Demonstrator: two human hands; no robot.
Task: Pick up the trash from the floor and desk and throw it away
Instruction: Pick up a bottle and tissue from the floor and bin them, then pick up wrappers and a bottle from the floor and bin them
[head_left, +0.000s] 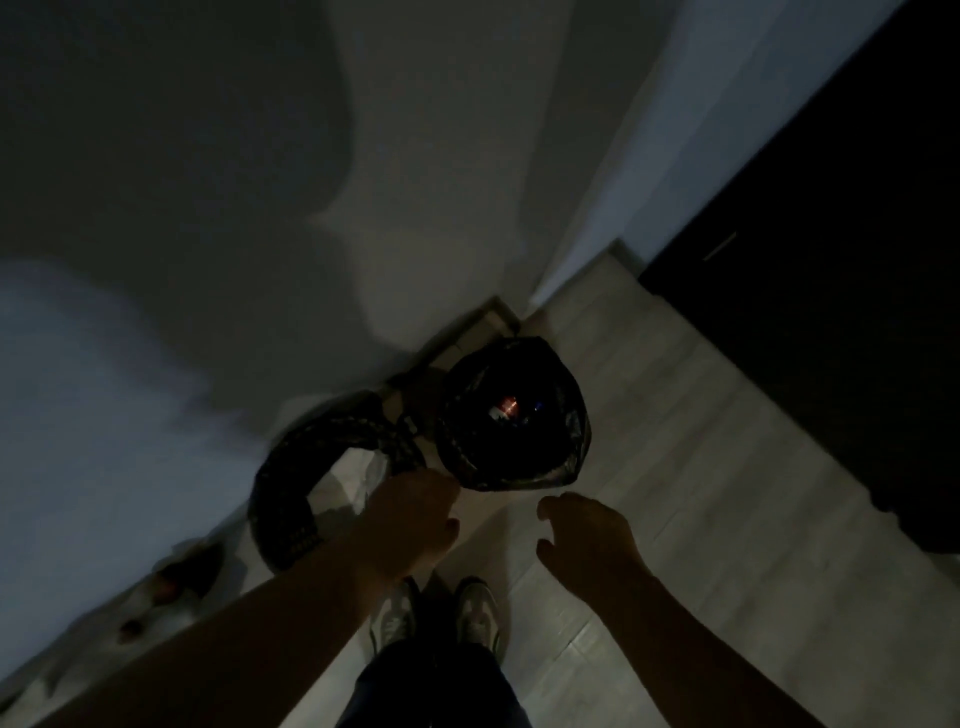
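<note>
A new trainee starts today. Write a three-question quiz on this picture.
1. True or false: the bin lies tipped on its side.
2. The right hand holds: A a bottle, B nothing, C a bag.
3. Fill in: the bin stands on the floor near the room's ____.

Key: 1 false; 2 B; 3 corner.

1. Single head-worn wide-angle view, looking steeply down into a dim floor corner.
2. Close above left hand and right hand; own shoes bottom centre.
3. Tilted; wall upper left, trash bin near centre.
</note>
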